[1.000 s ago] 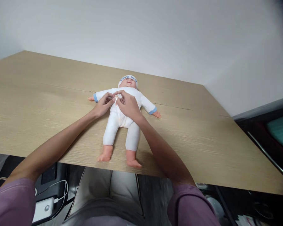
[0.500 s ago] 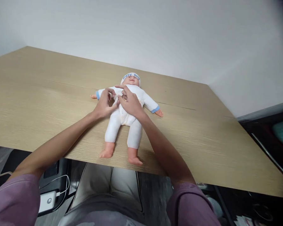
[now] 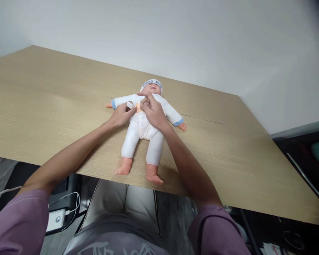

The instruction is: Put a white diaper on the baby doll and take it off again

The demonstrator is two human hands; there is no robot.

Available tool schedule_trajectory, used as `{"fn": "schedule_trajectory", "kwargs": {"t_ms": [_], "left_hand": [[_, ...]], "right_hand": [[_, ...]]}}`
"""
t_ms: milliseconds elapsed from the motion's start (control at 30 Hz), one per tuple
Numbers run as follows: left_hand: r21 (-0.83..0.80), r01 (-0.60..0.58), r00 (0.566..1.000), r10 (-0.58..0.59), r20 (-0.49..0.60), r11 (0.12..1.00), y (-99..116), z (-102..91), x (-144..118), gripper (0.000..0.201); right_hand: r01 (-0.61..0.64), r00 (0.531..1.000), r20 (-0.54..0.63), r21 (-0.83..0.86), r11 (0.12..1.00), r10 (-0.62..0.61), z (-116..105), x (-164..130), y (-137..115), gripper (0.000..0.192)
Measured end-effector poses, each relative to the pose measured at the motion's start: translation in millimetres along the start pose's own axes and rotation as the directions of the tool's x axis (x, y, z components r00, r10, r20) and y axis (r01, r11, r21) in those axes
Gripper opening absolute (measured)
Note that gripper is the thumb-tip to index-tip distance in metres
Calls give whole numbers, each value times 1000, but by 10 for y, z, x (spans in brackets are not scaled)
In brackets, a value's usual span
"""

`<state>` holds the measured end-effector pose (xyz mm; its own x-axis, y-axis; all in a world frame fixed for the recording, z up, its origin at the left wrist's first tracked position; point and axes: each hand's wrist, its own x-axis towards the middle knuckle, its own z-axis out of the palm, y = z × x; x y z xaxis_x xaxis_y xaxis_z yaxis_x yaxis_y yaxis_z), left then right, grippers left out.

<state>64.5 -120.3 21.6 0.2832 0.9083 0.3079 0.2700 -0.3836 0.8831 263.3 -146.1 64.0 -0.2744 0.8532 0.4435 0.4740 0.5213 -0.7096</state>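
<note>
A baby doll (image 3: 142, 136) in a white romper and a white cap lies on its back on the wooden table (image 3: 42, 106), feet toward me. My left hand (image 3: 121, 115) pinches the left flap of the romper at the doll's chest and holds it pulled aside. My right hand (image 3: 153, 111) pinches the other edge of the romper front at the chest, fingers bent over the cloth. A strip of the doll's orange body shows between the two flaps. Both hands hide most of the doll's chest.
The table's near edge runs just below the doll's feet. A white wall stands behind the table. Under the table at the left lie a white charger (image 3: 55, 219) with cables. A dark cabinet (image 3: 303, 152) stands at the right.
Both hands stayed on the doll's chest and have drawn the romper flaps a little apart. The view drifted so that the doll sits slightly further right.
</note>
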Motion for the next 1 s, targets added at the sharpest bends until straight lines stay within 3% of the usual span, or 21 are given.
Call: {"fn": "schedule_trajectory", "kwargs": {"t_ms": [167, 367, 533, 733, 867, 1000], "left_hand": [[23, 49, 990, -45, -136, 999, -111, -189, -123, 35], [119, 136, 985, -121, -126, 984, -319, -451, -296, 36], [35, 88, 993, -85, -80, 995, -278, -399, -283, 35], [-84, 82, 994, -88, -60, 993, -232, -317, -304, 31], [-124, 78, 992, -89, -85, 989, -229, -285, -311, 32], [-177, 62, 992, -80, -96, 982, -168, -222, -305, 30]], "right_hand": [[110, 994, -7, -179, 978, -113, -70, -27, -59, 28], [236, 962, 214, -341, 910, -169, -101, -102, -96, 22], [260, 941, 310, -397, 880, -138, -48, 14, 11, 21], [288, 881, 472, -467, 836, -39, 72, 341, 42, 19], [290, 910, 412, -554, 780, -46, 86, 289, -106, 34], [177, 983, 146, -604, 777, -111, -27, 43, -233, 54]]}}
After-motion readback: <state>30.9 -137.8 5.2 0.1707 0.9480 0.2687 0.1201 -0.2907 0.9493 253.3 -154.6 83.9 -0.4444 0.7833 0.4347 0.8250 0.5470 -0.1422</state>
